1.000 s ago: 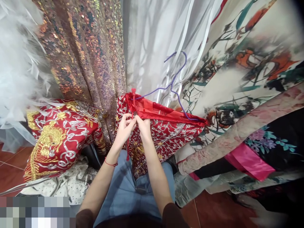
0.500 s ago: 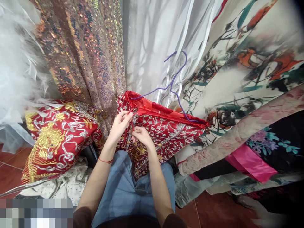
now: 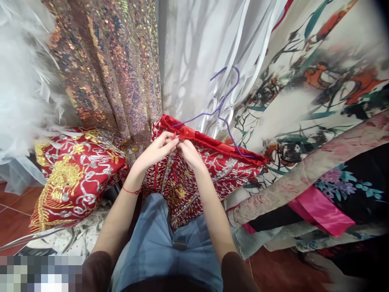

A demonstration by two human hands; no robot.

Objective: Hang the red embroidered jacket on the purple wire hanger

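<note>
A red garment [image 3: 219, 170] with silver and gold embroidery hangs by its satin-lined top edge on a purple wire hanger [image 3: 225, 99]. Its lower part reaches down between my knees. At the left part of that edge, my left hand [image 3: 162, 148] pinches a thin red ribbon [image 3: 174, 137]. My right hand [image 3: 189, 153] is closed against it, fingertips meeting the left ones over the same spot; the fingers hide most of what is between them. A short red end dangles below the hands.
Another red and gold embroidered garment [image 3: 82, 174] lies in a heap on the left. Sequined cloth [image 3: 121, 61] and white feathers [image 3: 24, 81] hang behind it. Floral-printed garments [image 3: 331, 81] hang close on the right. White scrolled metalwork [image 3: 235, 93] stands behind the hanger.
My right hand has moved up to meet the left, which has shifted slightly right and up. The red ribbon that stretched between them is now mostly covered by fingers.
</note>
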